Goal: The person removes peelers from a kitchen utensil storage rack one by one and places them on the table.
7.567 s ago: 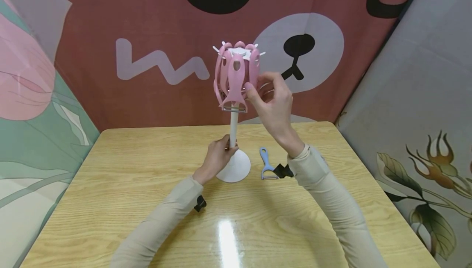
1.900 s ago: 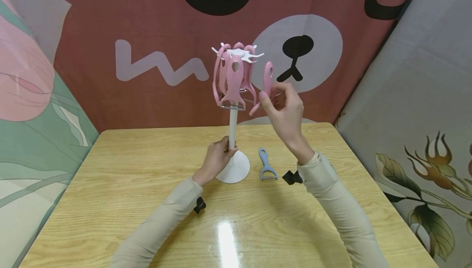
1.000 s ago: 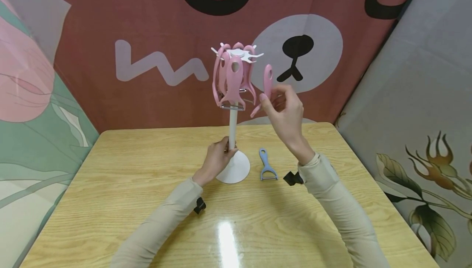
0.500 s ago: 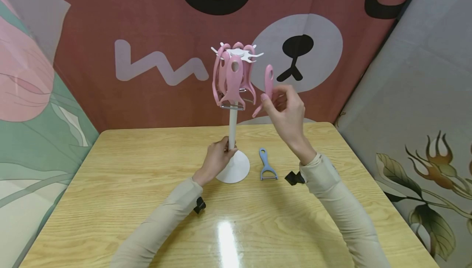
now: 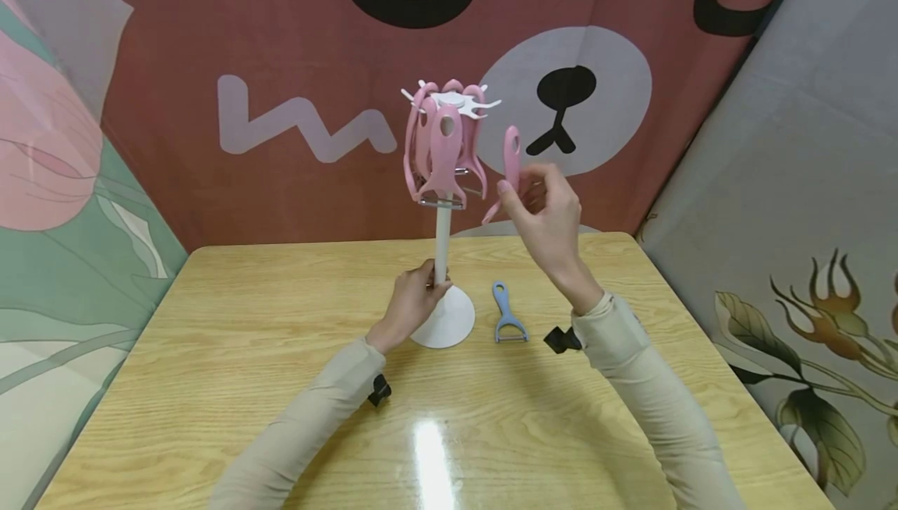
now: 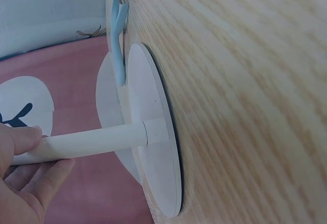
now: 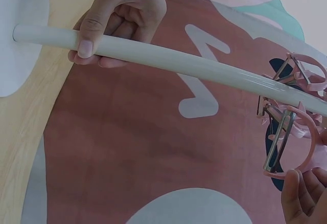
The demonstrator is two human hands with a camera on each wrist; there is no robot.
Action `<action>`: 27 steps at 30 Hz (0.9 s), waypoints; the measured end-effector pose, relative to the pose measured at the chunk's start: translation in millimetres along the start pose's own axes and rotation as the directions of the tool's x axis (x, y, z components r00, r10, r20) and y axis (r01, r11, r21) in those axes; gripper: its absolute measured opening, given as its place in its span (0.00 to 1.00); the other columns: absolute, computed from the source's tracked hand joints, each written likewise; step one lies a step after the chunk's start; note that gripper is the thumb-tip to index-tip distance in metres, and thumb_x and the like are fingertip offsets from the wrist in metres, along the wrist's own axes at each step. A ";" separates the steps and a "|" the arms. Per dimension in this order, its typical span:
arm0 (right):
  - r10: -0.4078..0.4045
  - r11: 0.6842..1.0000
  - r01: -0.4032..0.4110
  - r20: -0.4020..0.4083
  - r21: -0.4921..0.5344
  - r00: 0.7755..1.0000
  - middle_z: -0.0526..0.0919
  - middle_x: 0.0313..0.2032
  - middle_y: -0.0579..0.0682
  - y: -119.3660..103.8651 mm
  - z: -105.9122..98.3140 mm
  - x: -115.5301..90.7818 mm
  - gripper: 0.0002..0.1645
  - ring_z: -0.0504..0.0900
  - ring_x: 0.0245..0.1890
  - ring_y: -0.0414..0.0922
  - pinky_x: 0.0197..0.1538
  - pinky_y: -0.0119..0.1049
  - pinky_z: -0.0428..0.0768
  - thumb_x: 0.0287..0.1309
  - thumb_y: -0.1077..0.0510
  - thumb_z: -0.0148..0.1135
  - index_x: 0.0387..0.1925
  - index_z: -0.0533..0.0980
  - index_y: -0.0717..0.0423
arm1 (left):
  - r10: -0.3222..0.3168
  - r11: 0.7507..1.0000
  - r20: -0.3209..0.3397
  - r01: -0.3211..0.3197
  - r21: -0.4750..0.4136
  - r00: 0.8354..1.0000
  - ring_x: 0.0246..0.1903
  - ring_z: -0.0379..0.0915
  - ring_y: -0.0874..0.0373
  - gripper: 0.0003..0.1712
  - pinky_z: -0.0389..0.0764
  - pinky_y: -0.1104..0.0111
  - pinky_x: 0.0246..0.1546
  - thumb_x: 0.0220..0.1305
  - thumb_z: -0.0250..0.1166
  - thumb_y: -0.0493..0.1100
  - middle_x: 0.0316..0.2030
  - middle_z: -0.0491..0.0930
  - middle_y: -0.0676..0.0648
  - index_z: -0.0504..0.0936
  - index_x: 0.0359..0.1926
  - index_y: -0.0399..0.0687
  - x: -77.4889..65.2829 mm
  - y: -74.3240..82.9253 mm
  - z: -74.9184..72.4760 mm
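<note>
My left hand (image 5: 409, 303) grips the white pole (image 5: 443, 233) of a stand low down, just above its round base (image 5: 452, 327). Pink peelers, several of them, hang in a ring from the white hooks (image 5: 452, 100) at the top; the nearest hanging peeler (image 5: 445, 151) faces me, blade down. To the right of the ring, my right hand (image 5: 550, 214) pinches another pink peeler (image 5: 511, 153), its holed handle end pointing up and its blade end low. That peeler is apart from the stand. In the right wrist view, the right fingers (image 7: 291, 193) hold the peeler's pink frame.
A blue peeler (image 5: 505, 311) lies on the wooden table (image 5: 281, 292), right of the base. Black wrist devices (image 5: 561, 340) show below both sleeves. A printed red curtain (image 5: 316, 190) hangs behind the table, with patterned cloths at the left and right.
The right hand has taken a pink peeler off the right side of the stand, leaving a bare hook, then drifted slightly right and down. The left hand has stayed on the pole.
</note>
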State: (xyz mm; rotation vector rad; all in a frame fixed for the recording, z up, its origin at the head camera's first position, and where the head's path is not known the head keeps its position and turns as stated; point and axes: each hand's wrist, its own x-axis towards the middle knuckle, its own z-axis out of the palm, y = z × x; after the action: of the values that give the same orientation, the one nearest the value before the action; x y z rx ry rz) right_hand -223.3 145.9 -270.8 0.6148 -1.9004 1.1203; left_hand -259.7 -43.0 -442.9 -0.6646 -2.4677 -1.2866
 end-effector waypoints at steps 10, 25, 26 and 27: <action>0.024 1.000 -0.024 0.012 -0.008 1.000 0.79 0.27 0.63 2.9 0.2 -1.8 0.12 0.76 0.22 0.51 0.27 0.25 0.71 0.58 0.70 0.67 0.41 0.74 0.74 | -0.016 1.000 0.013 0.017 -0.007 1.000 0.37 0.85 0.51 0.06 0.85 0.65 0.37 0.65 0.67 0.34 0.35 0.85 0.42 0.79 0.41 0.37 0.3 -0.2 0.1; 0.068 0.997 -0.067 0.037 -0.023 0.997 0.79 0.29 0.56 33.4 1.0 -6.7 0.13 0.75 0.23 0.45 0.27 0.28 0.71 0.61 0.64 0.66 0.43 0.75 0.68 | -0.013 1.000 0.012 0.013 -0.006 1.000 0.37 0.85 0.53 0.05 0.85 0.64 0.36 0.66 0.66 0.36 0.34 0.85 0.43 0.79 0.40 0.38 0.7 -1.2 0.3; 0.071 0.997 -0.071 0.041 -0.022 0.997 0.79 0.29 0.56 38.9 1.5 -7.6 0.13 0.75 0.23 0.45 0.27 0.29 0.71 0.62 0.63 0.66 0.44 0.75 0.67 | -0.012 1.000 0.012 0.012 -0.008 1.000 0.37 0.85 0.53 0.05 0.85 0.64 0.35 0.66 0.66 0.36 0.34 0.85 0.43 0.79 0.40 0.38 0.6 -1.4 0.3; 0.074 0.997 -0.073 0.043 -0.024 0.996 0.79 0.29 0.56 44.7 2.0 -8.6 0.13 0.75 0.23 0.45 0.26 0.29 0.71 0.62 0.63 0.66 0.44 0.75 0.67 | -0.011 1.000 0.013 0.012 -0.008 1.000 0.37 0.85 0.53 0.05 0.85 0.64 0.35 0.66 0.66 0.36 0.34 0.85 0.43 0.79 0.40 0.38 0.6 -1.6 0.4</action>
State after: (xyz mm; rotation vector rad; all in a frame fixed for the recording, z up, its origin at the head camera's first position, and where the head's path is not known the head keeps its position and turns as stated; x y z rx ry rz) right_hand -252.5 165.7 -299.6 0.5651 -1.9843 1.1392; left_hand -261.0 -43.3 -444.0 -0.6637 -2.4814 -1.3011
